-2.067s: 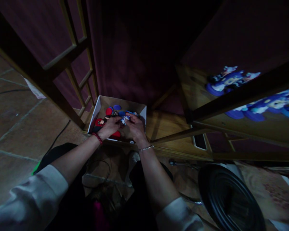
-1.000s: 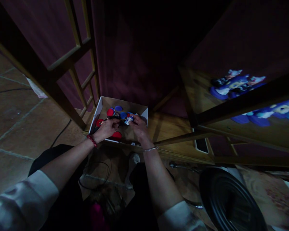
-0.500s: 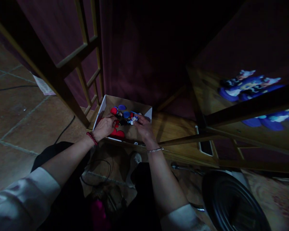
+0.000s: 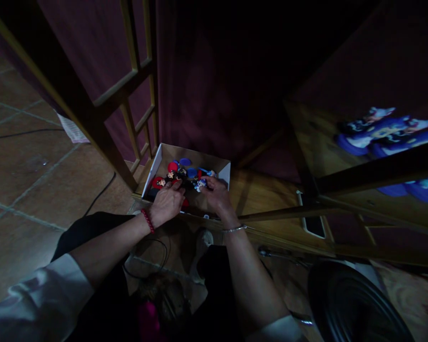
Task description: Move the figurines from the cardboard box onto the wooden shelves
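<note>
A shallow cardboard box (image 4: 154, 166) with white inner sides holds several small figurines on red and blue round bases. My right hand (image 4: 217, 194), inside the box's right half, pinches a blue-and-white figurine (image 4: 200, 184) between thumb and fingers. Over the front of the box is my left hand (image 4: 167, 204), its fingers curled down among dark and red pieces; what they grip is hidden. Left of those fingertips lies a figurine with a red base (image 4: 158, 182). A blue round base (image 4: 185, 162) shows near the back wall.
The box sits on a wooden ledge (image 4: 260, 190) beside a wooden lattice frame (image 4: 110, 92). More blue-based figurines (image 4: 381, 130) stand on a shelf to the right. A phone-like dark object (image 4: 314, 225) leans on the ledge. A round black seat (image 4: 353, 304) is at lower right.
My left hand has shifted right and toward the front of the box, uncovering red-based figurines at the left. My right hand still holds the blue-and-white figurine. The view has shifted slightly.
</note>
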